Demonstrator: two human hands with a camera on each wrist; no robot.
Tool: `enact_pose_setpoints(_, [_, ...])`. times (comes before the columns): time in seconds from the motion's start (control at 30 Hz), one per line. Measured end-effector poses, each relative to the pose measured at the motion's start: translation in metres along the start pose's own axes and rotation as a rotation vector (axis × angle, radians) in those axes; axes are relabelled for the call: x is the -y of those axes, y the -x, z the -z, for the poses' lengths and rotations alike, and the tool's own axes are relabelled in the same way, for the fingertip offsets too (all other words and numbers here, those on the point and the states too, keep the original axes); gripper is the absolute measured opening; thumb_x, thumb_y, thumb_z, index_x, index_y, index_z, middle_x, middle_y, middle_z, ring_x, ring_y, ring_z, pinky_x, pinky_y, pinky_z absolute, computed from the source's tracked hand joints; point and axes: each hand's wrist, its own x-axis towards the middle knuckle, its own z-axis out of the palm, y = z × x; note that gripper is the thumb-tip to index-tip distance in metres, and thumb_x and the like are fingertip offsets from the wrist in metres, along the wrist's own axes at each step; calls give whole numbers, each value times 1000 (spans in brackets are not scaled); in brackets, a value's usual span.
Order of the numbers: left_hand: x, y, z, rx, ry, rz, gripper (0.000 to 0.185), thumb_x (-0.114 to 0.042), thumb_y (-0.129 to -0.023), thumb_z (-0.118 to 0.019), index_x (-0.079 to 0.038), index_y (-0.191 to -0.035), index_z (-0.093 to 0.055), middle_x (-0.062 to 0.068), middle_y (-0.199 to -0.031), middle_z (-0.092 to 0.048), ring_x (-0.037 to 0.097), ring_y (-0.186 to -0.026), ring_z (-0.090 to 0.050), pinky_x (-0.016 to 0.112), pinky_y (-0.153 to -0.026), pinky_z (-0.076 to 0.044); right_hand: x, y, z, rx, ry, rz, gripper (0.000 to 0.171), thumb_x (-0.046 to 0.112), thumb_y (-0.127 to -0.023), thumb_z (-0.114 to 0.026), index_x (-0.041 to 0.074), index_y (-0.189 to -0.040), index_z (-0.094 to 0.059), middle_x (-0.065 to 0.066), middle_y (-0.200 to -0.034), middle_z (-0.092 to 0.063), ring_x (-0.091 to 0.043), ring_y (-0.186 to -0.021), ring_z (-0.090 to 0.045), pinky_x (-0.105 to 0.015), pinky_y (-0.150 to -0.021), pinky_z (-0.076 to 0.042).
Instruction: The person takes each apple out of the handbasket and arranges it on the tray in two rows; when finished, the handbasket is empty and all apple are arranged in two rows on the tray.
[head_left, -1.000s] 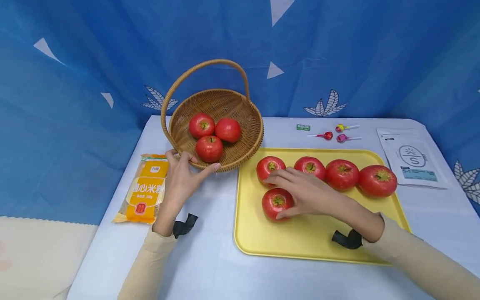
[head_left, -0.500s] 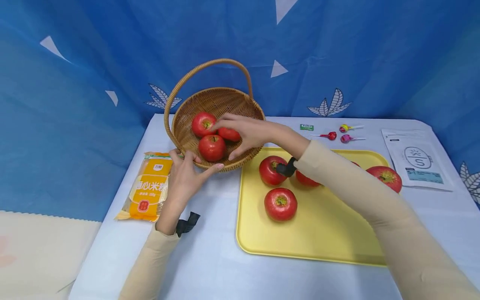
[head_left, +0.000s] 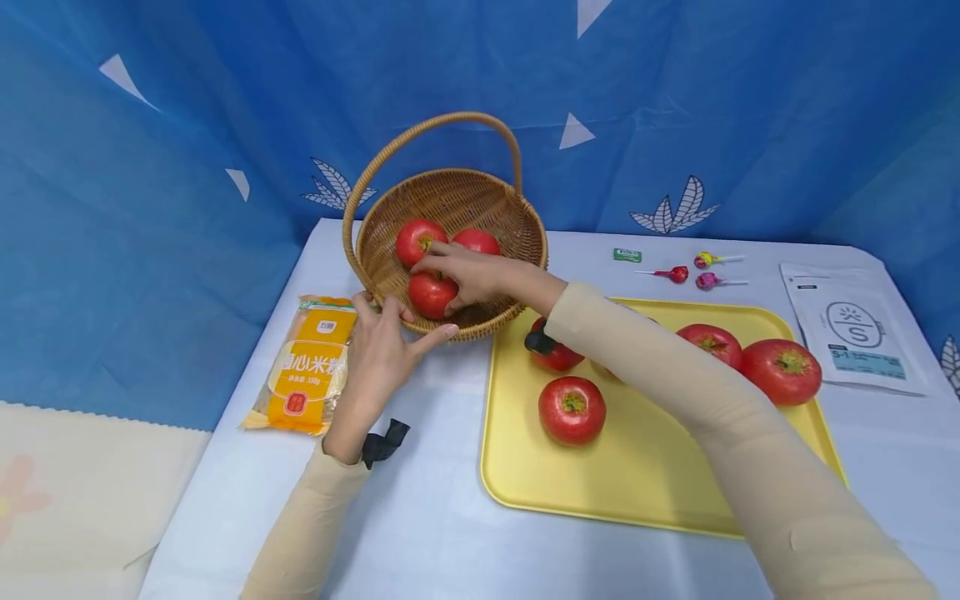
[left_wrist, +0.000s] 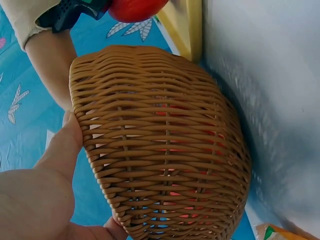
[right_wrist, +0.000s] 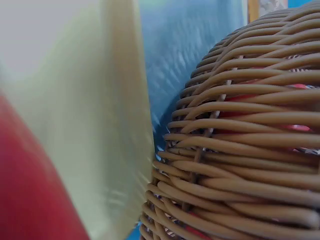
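Observation:
A brown wicker basket (head_left: 528,225) with a tall arched handle leans toward me on the table and holds three red apples. My left hand (head_left: 378,358) grips its front rim, thumb outside and fingers over the edge; the left wrist view shows this thumb (left_wrist: 62,145) at the weave. Inside the basket, my right hand (head_left: 483,277) holds the front apple (head_left: 427,297), its fingers curved over the top and the thumb at the near side. Behind it lie a left apple (head_left: 415,242) and a right apple (head_left: 478,241), the latter partly hidden by the hand.
To the right is a yellow tray (head_left: 540,475) with several apples, including a front apple (head_left: 572,410); my right sleeve (head_left: 660,375) crosses above it. A noodle packet (head_left: 307,367) lies left. Behind the tray are lollipops (head_left: 678,274), a green sweet (head_left: 627,254) and a white pouch (head_left: 855,329).
My right hand has moved left from the tray apples into the basket, carrying nothing, and lowered onto the front apple. The left hand has stayed on the rim.

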Motion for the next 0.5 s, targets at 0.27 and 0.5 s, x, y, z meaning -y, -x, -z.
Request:
enact_pose_setpoints(0.27, [0, -1, 1, -15, -9, -9, 65, -65, -74, -74, -7, -91, -49, 23, -118, -31, 32, -81, -48, 36, -65, -41, 3, -2, 3, 8, 50, -38, 79, 27, -77, -85, 18, -143, -43, -8, -146, -36, -29, -137, -34, -53, -112, -33])
enact_pose_setpoints(0.5, [1, 0, -1, -15, -7, -4, 66, -65, -74, -73, -7, -92, -49, 24, -122, -31, 33, -83, -48, 36, -66, -41, 2, 3, 3, -47, 45, -37, 79, 33, -74, -86, 17, -140, -46, -9, -145, -42, -29, -136, -36, -52, -109, -36])
